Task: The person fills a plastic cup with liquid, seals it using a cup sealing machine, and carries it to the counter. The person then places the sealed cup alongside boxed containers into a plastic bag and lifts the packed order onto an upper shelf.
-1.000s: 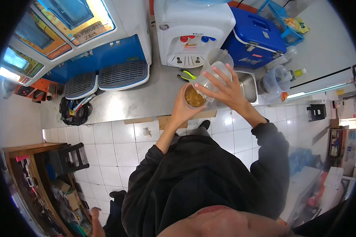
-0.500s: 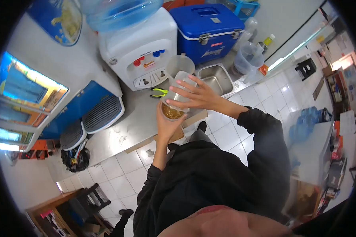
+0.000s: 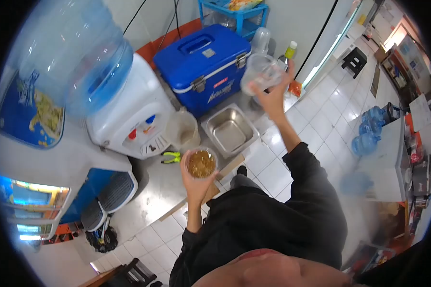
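My left hand (image 3: 195, 185) is wrapped round a clear plastic cup (image 3: 200, 164) of golden-brown, grainy-looking liquid, upright above the counter's front edge. Out to the right, past the sink, my right hand (image 3: 276, 101) has its thumb and fingers round a clear plastic cup (image 3: 256, 82). That cup overlaps a clear pitcher behind it, so their outlines are hard to separate. A cloudy plastic jug (image 3: 182, 130) stands between the water dispenser and the sink. Yellow-green pliers (image 3: 171, 157) lie on the counter left of the filled cup.
The steel sink (image 3: 230, 128) is set into the metal counter (image 3: 151, 191). Behind stand a blue cooler box (image 3: 203, 64), a white water dispenser (image 3: 129, 115) and a bottle with a yellow-green cap (image 3: 288, 53). At the left is a large machine (image 3: 76, 143) with drip trays.
My right hand has carried the clear cup from above the filled cup to the right, beyond the sink. My left hand keeps the filled cup. The view has turned rightward.
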Motion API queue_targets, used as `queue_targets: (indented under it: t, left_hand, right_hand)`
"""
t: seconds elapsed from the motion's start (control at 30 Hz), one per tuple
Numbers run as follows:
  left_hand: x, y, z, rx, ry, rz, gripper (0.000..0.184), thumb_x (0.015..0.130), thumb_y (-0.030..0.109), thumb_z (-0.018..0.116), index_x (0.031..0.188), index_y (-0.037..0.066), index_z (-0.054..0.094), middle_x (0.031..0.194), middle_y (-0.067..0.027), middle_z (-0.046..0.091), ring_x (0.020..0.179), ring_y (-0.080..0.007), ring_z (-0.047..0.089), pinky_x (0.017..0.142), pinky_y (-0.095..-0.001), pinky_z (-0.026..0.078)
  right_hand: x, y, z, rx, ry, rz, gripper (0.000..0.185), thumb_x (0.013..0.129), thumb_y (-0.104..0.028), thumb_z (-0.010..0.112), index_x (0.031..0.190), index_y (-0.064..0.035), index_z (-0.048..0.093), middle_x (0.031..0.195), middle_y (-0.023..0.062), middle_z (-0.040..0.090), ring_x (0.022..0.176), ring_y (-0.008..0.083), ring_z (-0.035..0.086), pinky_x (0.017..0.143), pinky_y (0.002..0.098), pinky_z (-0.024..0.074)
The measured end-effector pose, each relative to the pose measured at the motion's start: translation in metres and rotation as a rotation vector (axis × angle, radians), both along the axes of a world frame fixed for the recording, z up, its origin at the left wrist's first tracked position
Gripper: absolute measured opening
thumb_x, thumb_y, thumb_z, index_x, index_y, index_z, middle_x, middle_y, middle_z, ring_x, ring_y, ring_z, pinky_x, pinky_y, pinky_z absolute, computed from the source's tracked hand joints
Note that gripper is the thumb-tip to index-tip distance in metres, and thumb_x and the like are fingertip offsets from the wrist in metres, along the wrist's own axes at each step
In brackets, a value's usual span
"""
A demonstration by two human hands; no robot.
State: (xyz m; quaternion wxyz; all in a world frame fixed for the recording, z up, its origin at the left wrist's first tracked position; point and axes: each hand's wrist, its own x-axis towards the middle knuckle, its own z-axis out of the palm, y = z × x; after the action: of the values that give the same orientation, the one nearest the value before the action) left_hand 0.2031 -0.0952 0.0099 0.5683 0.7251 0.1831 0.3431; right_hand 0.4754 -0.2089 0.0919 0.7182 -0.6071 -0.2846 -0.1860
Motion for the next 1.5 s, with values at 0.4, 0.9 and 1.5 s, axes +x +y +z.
queue_targets:
  t: [0.4,0.9,1.5]
  left_hand:
    - [0.044,-0.008,0.023,-0.008,0.111,0.167,0.102,0.052,0.022,0.089,0.135,0.001,0.033,0.128,-0.0125,0.044,0.121,-0.0258,0.044,0.105,-0.0379,0.033]
    - [0.055,-0.008,0.031,0.002,0.130,0.215,0.102,0.053,0.019,0.088,0.136,0.001,0.032,0.129,-0.0116,0.042,0.121,-0.0248,0.044,0.104,-0.0376,0.035]
    - [-0.046,0.000,0.030,-0.028,0.129,0.391,0.101,0.053,0.024,0.091,0.133,0.001,0.034,0.130,-0.0145,0.044,0.119,-0.0256,0.047,0.103,-0.0377,0.037]
  right_hand:
    - [0.250,-0.053,-0.049,-0.783,-0.048,-0.281,0.061,0.068,-0.040,0.080,0.104,0.0000,0.051,0.106,0.0165,0.051,0.106,0.0346,0.047,0.090,0.0417,0.0397]
    - [0.284,-0.066,-0.076,-1.278,0.031,0.036,0.034,0.083,-0.020,0.062,0.109,-0.0002,0.055,0.114,0.0206,0.046,0.109,0.0386,0.050,0.091,0.0414,0.0430]
    - [0.324,-0.057,-0.058,-1.556,-0.112,0.069,0.044,0.091,-0.039,0.047,0.115,-0.0052,0.061,0.101,0.0128,0.066,0.080,0.0250,0.064,0.071,0.0357,0.0503]
